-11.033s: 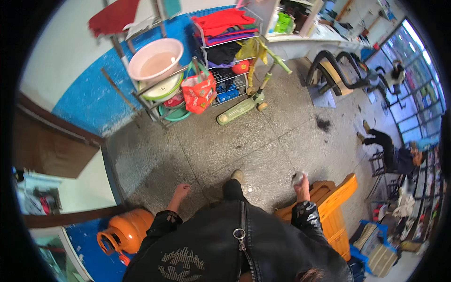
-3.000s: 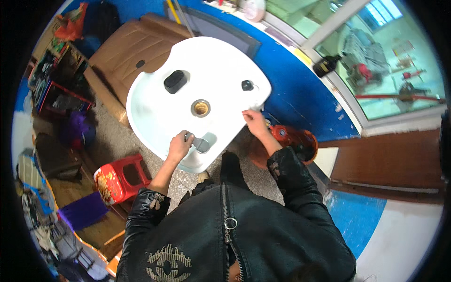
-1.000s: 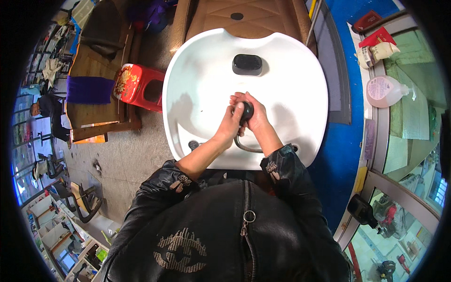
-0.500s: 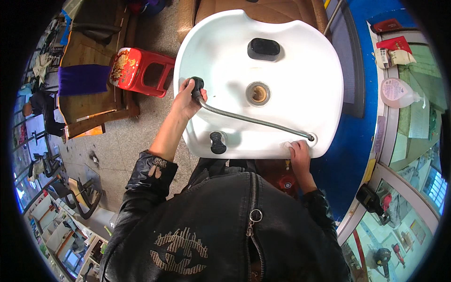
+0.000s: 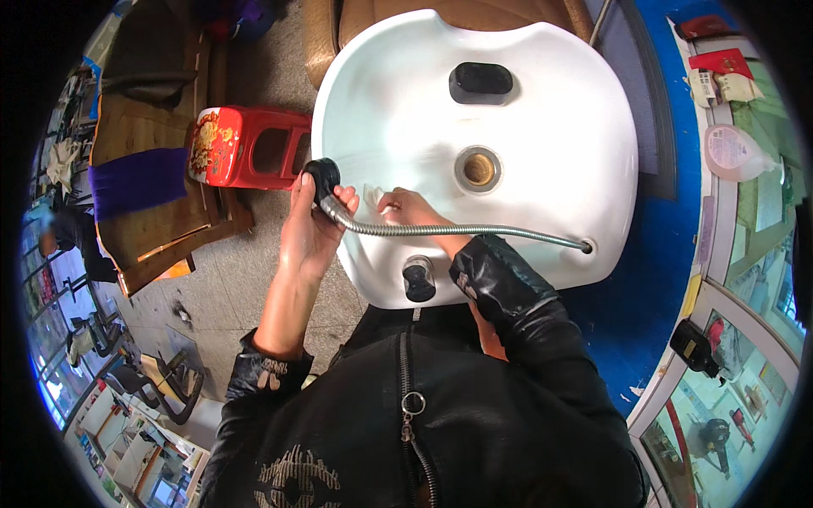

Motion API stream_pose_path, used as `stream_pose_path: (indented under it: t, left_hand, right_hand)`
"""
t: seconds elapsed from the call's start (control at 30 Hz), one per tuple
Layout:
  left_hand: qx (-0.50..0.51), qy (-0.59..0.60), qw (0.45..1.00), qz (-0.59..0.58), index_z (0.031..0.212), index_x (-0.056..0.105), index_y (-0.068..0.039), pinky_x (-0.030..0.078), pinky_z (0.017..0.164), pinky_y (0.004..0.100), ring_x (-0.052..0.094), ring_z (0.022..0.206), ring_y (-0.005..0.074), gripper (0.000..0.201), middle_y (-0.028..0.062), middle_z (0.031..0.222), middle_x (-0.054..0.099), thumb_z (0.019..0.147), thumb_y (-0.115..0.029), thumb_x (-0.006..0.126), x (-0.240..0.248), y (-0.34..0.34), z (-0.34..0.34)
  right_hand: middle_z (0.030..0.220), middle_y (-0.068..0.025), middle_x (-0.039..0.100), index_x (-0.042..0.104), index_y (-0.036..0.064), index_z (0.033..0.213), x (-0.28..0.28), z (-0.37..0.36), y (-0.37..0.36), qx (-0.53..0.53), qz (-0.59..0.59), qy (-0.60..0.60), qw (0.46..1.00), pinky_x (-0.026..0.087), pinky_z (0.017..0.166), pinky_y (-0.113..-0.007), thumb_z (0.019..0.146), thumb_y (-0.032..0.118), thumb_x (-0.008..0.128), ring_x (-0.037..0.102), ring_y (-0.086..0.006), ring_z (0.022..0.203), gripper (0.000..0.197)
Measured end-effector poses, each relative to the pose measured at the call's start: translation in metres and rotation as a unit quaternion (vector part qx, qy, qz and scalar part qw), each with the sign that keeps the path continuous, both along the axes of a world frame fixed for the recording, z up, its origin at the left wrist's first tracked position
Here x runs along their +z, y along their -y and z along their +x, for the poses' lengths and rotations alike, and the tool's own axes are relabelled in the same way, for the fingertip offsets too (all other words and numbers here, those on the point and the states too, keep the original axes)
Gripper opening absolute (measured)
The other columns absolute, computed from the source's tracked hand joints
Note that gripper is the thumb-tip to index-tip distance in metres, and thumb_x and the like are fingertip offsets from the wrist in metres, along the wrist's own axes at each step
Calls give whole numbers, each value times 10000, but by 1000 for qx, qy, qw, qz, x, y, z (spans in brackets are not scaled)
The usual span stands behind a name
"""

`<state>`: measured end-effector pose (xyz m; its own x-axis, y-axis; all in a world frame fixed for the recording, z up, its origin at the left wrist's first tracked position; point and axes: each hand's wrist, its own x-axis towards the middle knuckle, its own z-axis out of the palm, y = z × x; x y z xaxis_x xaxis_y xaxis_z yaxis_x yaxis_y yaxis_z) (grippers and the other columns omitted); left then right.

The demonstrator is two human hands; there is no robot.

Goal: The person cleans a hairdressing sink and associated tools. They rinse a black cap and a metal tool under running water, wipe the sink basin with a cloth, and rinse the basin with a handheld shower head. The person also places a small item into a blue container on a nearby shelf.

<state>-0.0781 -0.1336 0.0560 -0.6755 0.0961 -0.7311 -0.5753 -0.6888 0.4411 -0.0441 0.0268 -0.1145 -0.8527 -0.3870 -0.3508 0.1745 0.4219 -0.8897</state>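
Observation:
My left hand (image 5: 306, 233) is closed around a black shower head (image 5: 321, 176) at the left rim of a white shampoo basin (image 5: 559, 110). From it a ribbed metal hose (image 5: 474, 229) runs across the basin to a hole near the right front rim. My right hand (image 5: 415, 210) is inside the basin, behind the hose, with its fingers closed on a small white wad (image 5: 375, 198), perhaps tissue or cloth. A black tap knob (image 5: 418, 279) sits on the front rim, left of my right forearm. The round drain (image 5: 478, 169) and a black pad (image 5: 481, 82) lie farther back.
Left of the basin stands a red plastic stool (image 5: 246, 146), beside a wooden bench (image 5: 135, 212) with a purple cloth (image 5: 140, 182). A brown padded seat (image 5: 373, 15) adjoins the basin's far side. Glass shelving with a clear pink-labelled bottle (image 5: 735, 154) is on the right.
My right hand has moved left from the hose's base to the basin's left inner side, with the white wad. My left hand has turned the shower head and shifted slightly left and nearer.

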Motion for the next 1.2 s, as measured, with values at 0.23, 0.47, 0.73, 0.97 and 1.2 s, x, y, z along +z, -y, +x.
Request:
stream_pose_path:
  t: [0.23, 0.47, 0.73, 0.97, 1.2]
  left_hand:
    - [-7, 76, 996, -44, 1045, 426, 17, 486, 688, 319, 532, 729, 198, 382, 110, 798, 510, 896, -335, 407, 4, 20, 22]
    - [-43, 77, 996, 9, 1146, 335, -124, 504, 688, 370, 548, 737, 240, 309, 114, 793, 484, 894, -276, 428, 0, 17, 28]
    - [-55, 69, 996, 6, 1160, 336, -148, 506, 687, 360, 576, 737, 246, 316, 110, 794, 507, 894, -295, 423, -5, 7, 6]
    - [-54, -1, 998, 14, 1163, 333, -142, 499, 674, 349, 556, 726, 229, 310, 96, 780, 495, 904, -298, 401, -4, -13, -36]
    - [-50, -4, 999, 2, 1136, 357, -139, 500, 674, 341, 555, 731, 224, 294, 96, 784, 499, 905, -318, 386, 0, -21, -44]
  right_hand:
    - [842, -205, 590, 494, -7, 957, -83, 9, -114, -240, 384, 122, 883, 468, 617, -403, 776, 66, 529, 581, -320, 802, 198]
    - [792, -68, 588, 531, 5, 914, -4, -17, 32, -137, -184, 152, 961, 445, 655, -277, 796, 126, 532, 533, -141, 716, 169]
    - [666, -150, 600, 591, -3, 788, -88, 28, -156, -17, 373, 5, 927, 462, 550, -384, 737, 95, 561, 583, -250, 602, 114]
    - [987, -139, 528, 514, 28, 959, -78, -63, 36, -132, 128, -346, 920, 401, 798, -346, 817, 111, 444, 504, -260, 899, 179]
    - [923, -142, 479, 495, 10, 898, -107, -91, -161, -472, 369, -206, 773, 373, 777, -365, 766, 11, 415, 451, -262, 876, 154]
